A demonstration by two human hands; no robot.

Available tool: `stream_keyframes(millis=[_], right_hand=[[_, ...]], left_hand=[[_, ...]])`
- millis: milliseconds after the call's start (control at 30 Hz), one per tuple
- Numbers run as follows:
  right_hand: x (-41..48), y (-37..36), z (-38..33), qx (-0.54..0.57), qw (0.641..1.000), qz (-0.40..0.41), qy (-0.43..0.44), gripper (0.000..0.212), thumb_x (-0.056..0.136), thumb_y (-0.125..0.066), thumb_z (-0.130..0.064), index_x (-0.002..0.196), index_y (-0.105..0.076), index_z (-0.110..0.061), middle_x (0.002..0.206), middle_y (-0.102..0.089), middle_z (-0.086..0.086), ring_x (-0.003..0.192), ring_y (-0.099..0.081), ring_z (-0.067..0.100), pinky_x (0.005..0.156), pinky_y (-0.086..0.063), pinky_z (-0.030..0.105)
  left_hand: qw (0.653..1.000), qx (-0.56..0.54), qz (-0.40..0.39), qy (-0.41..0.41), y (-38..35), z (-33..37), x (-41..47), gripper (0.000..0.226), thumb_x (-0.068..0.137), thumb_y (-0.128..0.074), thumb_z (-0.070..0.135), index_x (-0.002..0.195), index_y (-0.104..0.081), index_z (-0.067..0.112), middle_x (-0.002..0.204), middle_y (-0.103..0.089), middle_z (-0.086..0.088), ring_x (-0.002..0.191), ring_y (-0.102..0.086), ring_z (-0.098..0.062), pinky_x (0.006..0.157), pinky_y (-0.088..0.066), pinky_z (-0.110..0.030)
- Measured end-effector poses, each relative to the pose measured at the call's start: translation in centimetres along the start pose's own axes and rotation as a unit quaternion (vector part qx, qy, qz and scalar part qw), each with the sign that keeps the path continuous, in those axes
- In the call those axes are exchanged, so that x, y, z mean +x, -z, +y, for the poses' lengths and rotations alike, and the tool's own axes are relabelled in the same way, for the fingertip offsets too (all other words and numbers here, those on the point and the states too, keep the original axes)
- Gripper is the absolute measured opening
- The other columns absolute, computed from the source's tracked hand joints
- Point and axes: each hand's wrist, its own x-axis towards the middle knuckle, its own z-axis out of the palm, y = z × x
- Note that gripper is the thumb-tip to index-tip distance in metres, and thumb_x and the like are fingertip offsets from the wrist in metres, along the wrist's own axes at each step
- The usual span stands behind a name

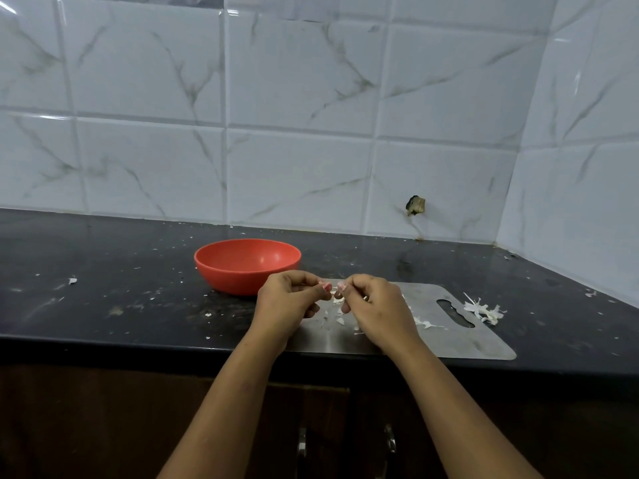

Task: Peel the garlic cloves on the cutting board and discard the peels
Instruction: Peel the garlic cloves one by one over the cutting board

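Both hands hover over the left end of a steel cutting board. My left hand and my right hand meet at their fingertips and pinch a small pale garlic clove between them; most of it is hidden by the fingers. White peel flakes lie on the board under the hands, and more peel lies just right of my right hand. A pile of peels sits on the counter past the board's handle hole.
A red bowl stands on the black counter just behind my left hand; I see nothing inside it. Small crumbs dot the counter. Tiled walls close the back and the right corner. Cabinet doors with handles are below the counter edge.
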Motion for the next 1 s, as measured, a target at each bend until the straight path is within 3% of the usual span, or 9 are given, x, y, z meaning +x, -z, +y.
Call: stream_keyframes(millis=[133,233,400,633,767,1000], right_hand=[[0.02,0.04,0.02,-0.007,1.0,0.012,-0.009,0.02,0.086,-0.067,-0.039,0.074,-0.071,-0.024,0.064,-0.066,-0.006,0.059,-0.059,0.009,0.056,-0.049,0.033],[0.03,0.02,0.15,0.017,1.0,0.019,-0.013,0.015,0.081,-0.074,-0.038,0.074,-0.071,-0.026,0.066,-0.066,-0.009,0.063,-0.061,0.009,0.057,-0.05,0.03],[-0.09,0.02,0.14,0.005,1.0,0.023,-0.01,0.019,0.092,-0.06,-0.034,0.077,-0.069,-0.028,0.071,-0.066,-0.009,0.06,-0.056,0.008,0.058,-0.047,0.028],[-0.02,0.05,0.0,-0.008,1.0,0.022,-0.008,0.016,0.08,-0.076,-0.038,0.072,-0.069,-0.026,0.068,-0.065,-0.011,0.064,-0.06,0.006,0.055,-0.048,0.025],[0.22,-0.12,0.44,0.016,0.999,0.037,0.001,0.001,0.085,-0.071,-0.029,0.084,-0.07,-0.03,0.077,-0.066,-0.014,0.068,-0.06,0.005,0.063,-0.054,0.032],[0.17,-0.24,0.23,0.002,1.0,0.016,0.01,0.009,0.089,-0.066,-0.031,0.089,-0.075,-0.029,0.077,-0.068,-0.015,0.067,-0.061,0.007,0.062,-0.054,0.03]], left_hand=[[1.0,-0.001,-0.004,0.005,-0.03,-0.15,0.02,0.007,0.089,-0.065,0.01,0.085,-0.072,0.009,0.075,-0.073,-0.007,0.055,-0.056,-0.009,0.053,-0.046,-0.018],[1.0,0.005,0.0,0.009,-0.04,-0.16,0.06,0.011,0.091,-0.062,0.009,0.086,-0.072,0.01,0.072,-0.073,-0.004,0.055,-0.057,-0.008,0.052,-0.046,-0.017],[1.0,0.004,0.005,0.0,-0.2,-0.22,0.08,0.01,0.089,-0.064,0.006,0.083,-0.07,0.01,0.076,-0.074,-0.007,0.054,-0.057,-0.009,0.052,-0.045,-0.018],[1.0,0.028,0.012,-0.004,-0.2,-0.39,0.23,0.005,0.088,-0.066,0.008,0.084,-0.069,0.01,0.072,-0.073,-0.004,0.056,-0.061,-0.01,0.052,-0.046,-0.018],[0.999,0.037,0.015,-0.007,-0.33,-0.44,0.2,0.005,0.087,-0.067,0.008,0.082,-0.068,0.01,0.073,-0.074,-0.003,0.054,-0.061,-0.008,0.05,-0.046,-0.017],[0.998,0.053,0.014,-0.03,-0.32,-0.25,-0.04,0.007,0.08,-0.075,0.005,0.078,-0.07,0.01,0.067,-0.07,-0.008,0.054,-0.06,-0.008,0.053,-0.049,-0.017]])
